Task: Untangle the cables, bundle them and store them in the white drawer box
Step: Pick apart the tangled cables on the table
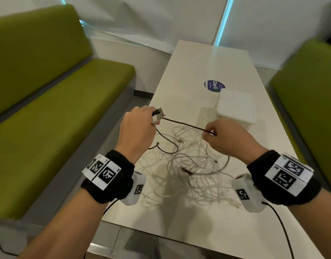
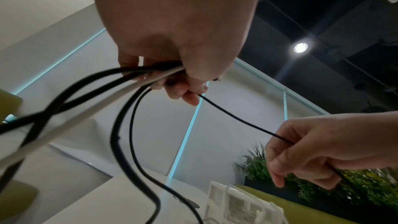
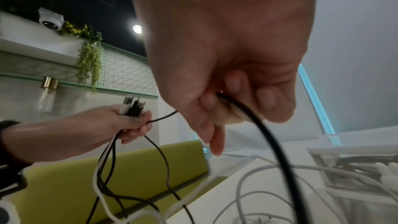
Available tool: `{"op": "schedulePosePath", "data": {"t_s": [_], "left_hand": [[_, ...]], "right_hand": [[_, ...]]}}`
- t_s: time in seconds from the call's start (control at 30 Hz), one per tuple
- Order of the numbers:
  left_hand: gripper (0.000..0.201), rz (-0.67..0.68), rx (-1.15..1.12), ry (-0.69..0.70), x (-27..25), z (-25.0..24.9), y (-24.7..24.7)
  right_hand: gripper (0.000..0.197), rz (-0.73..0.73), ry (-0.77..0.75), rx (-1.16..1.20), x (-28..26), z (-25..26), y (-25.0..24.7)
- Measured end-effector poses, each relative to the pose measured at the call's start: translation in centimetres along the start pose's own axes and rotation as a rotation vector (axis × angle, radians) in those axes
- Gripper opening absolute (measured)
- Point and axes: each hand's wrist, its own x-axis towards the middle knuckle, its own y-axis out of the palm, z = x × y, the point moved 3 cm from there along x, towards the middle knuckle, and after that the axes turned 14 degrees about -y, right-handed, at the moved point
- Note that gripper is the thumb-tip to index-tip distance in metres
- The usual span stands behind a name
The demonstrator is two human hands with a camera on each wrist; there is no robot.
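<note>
A tangle of white cables (image 1: 194, 169) lies on the white table (image 1: 207, 60), with dark strands running through it. My left hand (image 1: 140, 124) is raised above the table's left edge and grips a bunch of cable ends, their black and white plugs (image 1: 158, 115) sticking out of the fist. A thin black cable (image 1: 187, 125) runs taut from that fist to my right hand (image 1: 215, 134), which pinches it above the tangle. The same black cable (image 2: 241, 118) shows in the left wrist view and hangs from my right hand as a black cable (image 3: 277, 144) in the right wrist view. The white drawer box (image 1: 235, 107) stands just beyond my right hand.
Green upholstered benches (image 1: 54, 113) flank the table on both sides. A round blue sticker (image 1: 214, 86) sits on the tabletop behind the box. Black leads trail from both wrist cameras over the near table edge.
</note>
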Motion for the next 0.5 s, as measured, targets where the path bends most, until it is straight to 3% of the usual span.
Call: {"op": "schedulePosePath", "data": {"t_s": [0.17, 0.3, 0.4, 0.43, 0.5], "left_hand": [[0.019, 0.003, 0.008, -0.188, 0.6, 3.3, -0.9], [0.020, 0.011, 0.029, -0.271, 1.0, 5.4, -2.3], [0.020, -0.051, 0.052, -0.294, 1.5, 7.2, -3.2], [0.020, -0.078, 0.071, -0.300, 1.6, 8.0, -3.6], [0.015, -0.120, 0.130, -0.309, 1.9, 9.4, -4.3]], "right_hand": [[0.026, 0.002, 0.059, -0.065, 0.6, 0.5, -0.7], [0.034, -0.247, 0.013, 0.105, 1.7, 2.7, -1.3], [0.016, -0.373, -0.116, 0.204, 3.0, 5.6, -0.5], [0.008, -0.339, -0.155, 0.276, 3.6, 6.4, 0.2], [0.034, -0.158, -0.192, 0.380, 4.6, 7.4, 2.1]]}}
